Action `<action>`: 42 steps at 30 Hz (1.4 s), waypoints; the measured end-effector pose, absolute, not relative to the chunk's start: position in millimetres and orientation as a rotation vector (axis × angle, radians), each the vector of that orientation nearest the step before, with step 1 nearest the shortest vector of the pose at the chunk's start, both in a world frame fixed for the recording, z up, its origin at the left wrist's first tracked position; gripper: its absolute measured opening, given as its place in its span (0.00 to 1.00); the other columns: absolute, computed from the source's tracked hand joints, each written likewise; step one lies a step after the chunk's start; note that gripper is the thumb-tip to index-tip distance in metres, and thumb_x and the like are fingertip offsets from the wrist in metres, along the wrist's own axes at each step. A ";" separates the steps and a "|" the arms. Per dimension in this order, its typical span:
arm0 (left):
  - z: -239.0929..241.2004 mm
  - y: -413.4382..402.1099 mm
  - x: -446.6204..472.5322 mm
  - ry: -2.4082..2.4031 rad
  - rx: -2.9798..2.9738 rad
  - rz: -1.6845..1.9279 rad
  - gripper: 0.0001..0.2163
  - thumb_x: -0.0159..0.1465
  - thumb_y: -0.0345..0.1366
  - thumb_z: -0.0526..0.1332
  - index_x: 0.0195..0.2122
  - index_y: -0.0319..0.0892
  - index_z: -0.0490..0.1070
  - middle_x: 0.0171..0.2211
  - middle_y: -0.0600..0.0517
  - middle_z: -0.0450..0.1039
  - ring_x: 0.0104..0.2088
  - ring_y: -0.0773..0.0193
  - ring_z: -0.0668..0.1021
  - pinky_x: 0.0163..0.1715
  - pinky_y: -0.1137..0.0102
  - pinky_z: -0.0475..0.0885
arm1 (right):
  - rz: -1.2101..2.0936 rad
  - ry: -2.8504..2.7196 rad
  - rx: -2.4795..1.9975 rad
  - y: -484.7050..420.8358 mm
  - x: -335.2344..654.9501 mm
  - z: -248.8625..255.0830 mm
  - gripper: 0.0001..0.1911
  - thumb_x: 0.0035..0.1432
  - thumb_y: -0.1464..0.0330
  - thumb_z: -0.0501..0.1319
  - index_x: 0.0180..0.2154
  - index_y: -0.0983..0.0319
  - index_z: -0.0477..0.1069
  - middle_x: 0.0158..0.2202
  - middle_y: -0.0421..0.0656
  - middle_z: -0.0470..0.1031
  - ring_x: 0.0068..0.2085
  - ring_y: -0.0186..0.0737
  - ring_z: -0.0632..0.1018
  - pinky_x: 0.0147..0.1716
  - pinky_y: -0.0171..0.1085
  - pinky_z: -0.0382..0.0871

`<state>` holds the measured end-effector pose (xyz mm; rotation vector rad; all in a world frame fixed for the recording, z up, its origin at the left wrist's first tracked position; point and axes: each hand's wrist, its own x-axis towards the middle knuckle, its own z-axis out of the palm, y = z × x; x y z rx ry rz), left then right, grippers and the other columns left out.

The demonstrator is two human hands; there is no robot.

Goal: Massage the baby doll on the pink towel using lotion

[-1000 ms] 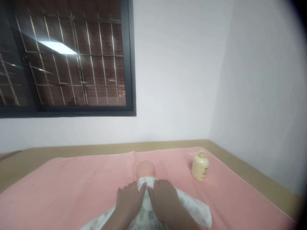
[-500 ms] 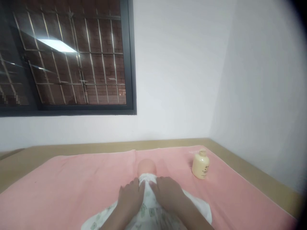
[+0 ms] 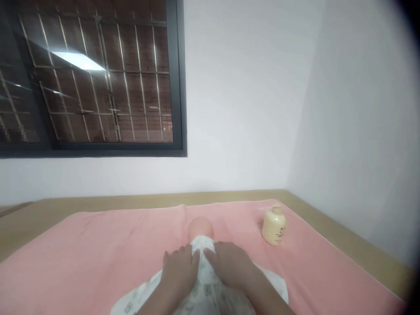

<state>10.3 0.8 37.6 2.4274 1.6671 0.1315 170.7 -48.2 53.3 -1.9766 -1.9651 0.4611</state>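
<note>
A baby doll [image 3: 201,227] lies on a pink cloth [image 3: 114,245] in front of me, its bare round head pointing away. It wears a white garment [image 3: 205,267] with a green print, spread out on both sides. Over the doll's left-hand shoulder my left hand [image 3: 180,267] is bent, thumb along the upper body. My right hand [image 3: 231,262] mirrors it on the other shoulder, and the two thumbs almost meet near the neck. The fingertips curl out of sight over the shoulders. The doll's face cannot be made out.
A cream pump bottle [image 3: 274,225] with dark lettering stands on the cloth to the right. Beyond the cloth runs a tan surface edge [image 3: 229,197] against a white wall [image 3: 246,109]. A barred window [image 3: 108,87] with a dark frame is at upper left.
Both hands stay on the doll's shoulders with hardly any shift. The neck of the white garment sits slightly further up toward the head. The bottle has not moved.
</note>
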 end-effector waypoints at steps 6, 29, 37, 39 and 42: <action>30.5 0.3 8.9 1.636 2.500 0.112 0.24 0.68 0.42 0.36 0.50 0.42 0.69 0.49 0.42 0.71 0.50 0.49 0.71 0.55 0.46 0.54 | 0.394 -1.979 -1.966 -55.7 163.0 56.2 0.35 0.65 0.49 0.35 0.36 0.62 0.74 0.36 0.51 0.77 0.36 0.47 0.76 0.35 0.42 0.65; 25.0 -14.4 20.9 1.720 2.540 0.277 0.22 0.67 0.41 0.41 0.52 0.37 0.68 0.49 0.39 0.70 0.51 0.49 0.70 0.53 0.54 0.57 | 0.418 -1.915 -1.997 -31.7 171.6 34.9 0.31 0.68 0.56 0.35 0.38 0.64 0.73 0.37 0.51 0.77 0.37 0.45 0.76 0.37 0.40 0.65; 27.9 10.7 10.1 1.645 2.372 0.245 0.25 0.67 0.49 0.39 0.42 0.41 0.72 0.42 0.43 0.75 0.43 0.54 0.75 0.44 0.62 0.65 | 0.043 -2.219 -1.852 -59.3 152.0 46.2 0.20 0.66 0.65 0.43 0.41 0.63 0.73 0.40 0.53 0.75 0.42 0.50 0.75 0.42 0.45 0.64; 28.7 6.7 10.6 1.640 2.434 0.227 0.24 0.68 0.47 0.38 0.43 0.42 0.72 0.42 0.43 0.75 0.43 0.54 0.75 0.44 0.62 0.64 | -0.031 -2.212 -1.859 -60.7 148.8 44.7 0.18 0.66 0.67 0.45 0.39 0.63 0.73 0.38 0.53 0.75 0.41 0.50 0.75 0.42 0.45 0.64; 27.1 -7.5 15.5 1.688 2.527 0.250 0.24 0.68 0.45 0.39 0.45 0.39 0.71 0.43 0.41 0.73 0.45 0.51 0.73 0.46 0.58 0.63 | -0.001 -2.160 -1.946 -49.0 155.6 36.9 0.17 0.65 0.67 0.46 0.37 0.63 0.73 0.35 0.51 0.76 0.37 0.47 0.76 0.38 0.42 0.65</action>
